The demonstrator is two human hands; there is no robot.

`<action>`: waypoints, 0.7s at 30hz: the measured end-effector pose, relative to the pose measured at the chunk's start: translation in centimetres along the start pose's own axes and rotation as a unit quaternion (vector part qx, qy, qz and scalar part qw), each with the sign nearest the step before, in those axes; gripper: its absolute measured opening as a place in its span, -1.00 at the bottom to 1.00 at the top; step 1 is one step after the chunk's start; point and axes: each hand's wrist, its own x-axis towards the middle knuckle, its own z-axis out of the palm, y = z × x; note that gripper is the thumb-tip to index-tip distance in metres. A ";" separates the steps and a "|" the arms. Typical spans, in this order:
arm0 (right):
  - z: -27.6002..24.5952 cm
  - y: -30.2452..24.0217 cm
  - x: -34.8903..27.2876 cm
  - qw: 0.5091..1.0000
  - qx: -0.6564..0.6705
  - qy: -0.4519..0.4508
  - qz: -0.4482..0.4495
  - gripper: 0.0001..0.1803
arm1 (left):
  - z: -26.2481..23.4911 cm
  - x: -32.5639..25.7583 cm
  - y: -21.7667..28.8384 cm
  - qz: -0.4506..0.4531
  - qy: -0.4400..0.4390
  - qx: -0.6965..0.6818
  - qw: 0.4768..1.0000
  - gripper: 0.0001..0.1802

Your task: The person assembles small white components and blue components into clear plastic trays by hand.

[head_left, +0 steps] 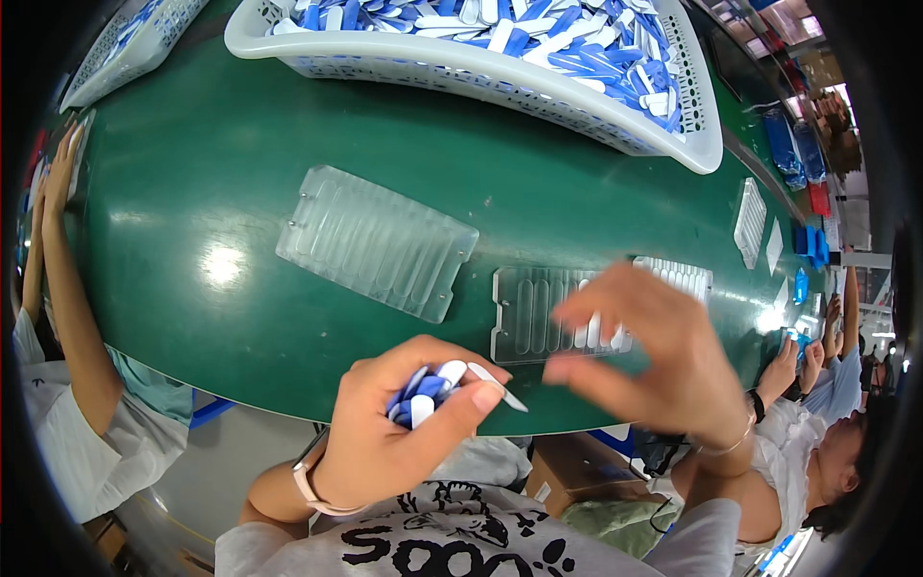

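My left hand (380, 462) is closed around a bunch of small blue and white plastic strips (420, 399) with rounded ends. One white strip (498, 388) sticks out between its thumb and index finger. My right hand (663, 351), blurred by motion, hovers above a clear slotted tray (524, 310). Its thumb and fingers are apart, and nothing shows between them. White strips (593, 332) lie in some of that tray's slots, partly hidden by the hand. To the left, a second clear slotted tray (375, 240) lies at an angle on the green table (192, 183).
A white perforated basket (481, 82) full of blue and white strips stands at the far side. Another basket (130, 58) is at far left. More slotted trays (673, 276) (750, 223) lie to the right. Other people's hands (60, 173) (793, 361) are at both sides.
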 end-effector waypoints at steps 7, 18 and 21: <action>4.8 -0.8 -4.1 0.925 -0.168 0.255 -0.227 -0.74 | 0.6 0.7 -0.3 0.175 -0.050 0.042 0.982 -0.79; 4.8 0.1 -4.3 0.906 -0.263 0.255 -0.213 -0.71 | -0.7 0.7 -1.3 0.004 -0.069 -0.008 0.998 -0.89; 4.6 0.3 -3.9 0.948 -0.074 0.209 -0.230 -0.68 | -0.4 0.7 -1.4 0.021 -0.061 -0.042 0.997 -0.88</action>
